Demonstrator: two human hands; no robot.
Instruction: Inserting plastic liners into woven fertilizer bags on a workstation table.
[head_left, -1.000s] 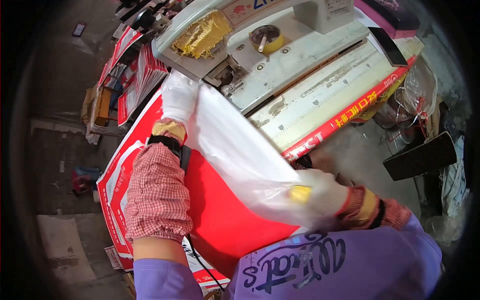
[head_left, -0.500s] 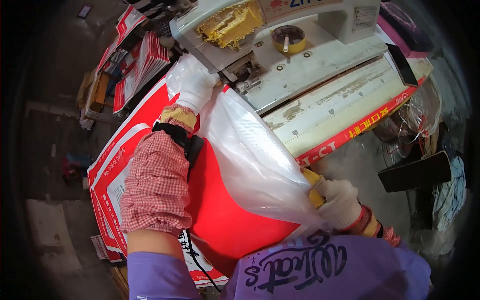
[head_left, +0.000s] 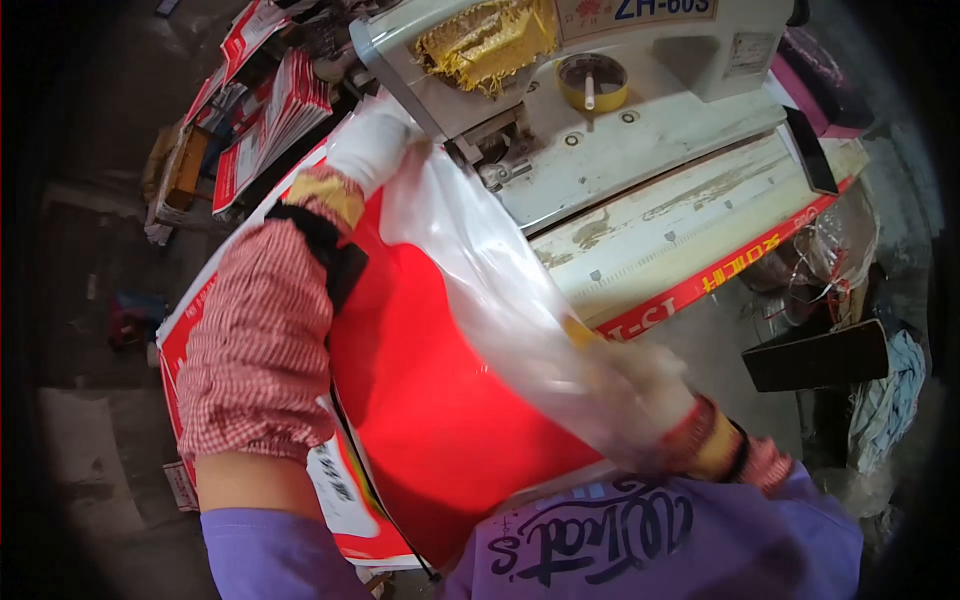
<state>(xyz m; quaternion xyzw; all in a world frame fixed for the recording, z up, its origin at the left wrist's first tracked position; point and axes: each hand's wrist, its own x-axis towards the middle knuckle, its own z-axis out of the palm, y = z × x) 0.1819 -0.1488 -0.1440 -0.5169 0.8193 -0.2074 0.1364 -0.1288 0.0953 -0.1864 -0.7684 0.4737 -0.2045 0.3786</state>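
Observation:
A red and white woven sack (head_left: 440, 390) lies across my lap, with a clear plastic liner (head_left: 480, 260) standing out along its mouth. My left hand (head_left: 372, 150), in a white glove, is closed on the far end of the liner's edge, beside the needle end of a sewing machine (head_left: 680, 75). At the near end of that edge, my right hand (head_left: 640, 385) is blurred by motion; its gloved fingers, yellow at the tips, appear closed on the liner. Between both hands the edge runs nearly straight along the machine's bed.
A yellow tape roll (head_left: 592, 104) with a white stick in it sits on the machine. Stacked red and white sacks (head_left: 275, 125) stand at the far left. To the right are a dark board (head_left: 815, 357) and a pale blue cloth (head_left: 888, 395).
My left hand and forearm have shifted left, and my right hand has moved slightly left too. More of the red sack face shows. The machine appears slightly farther right in view.

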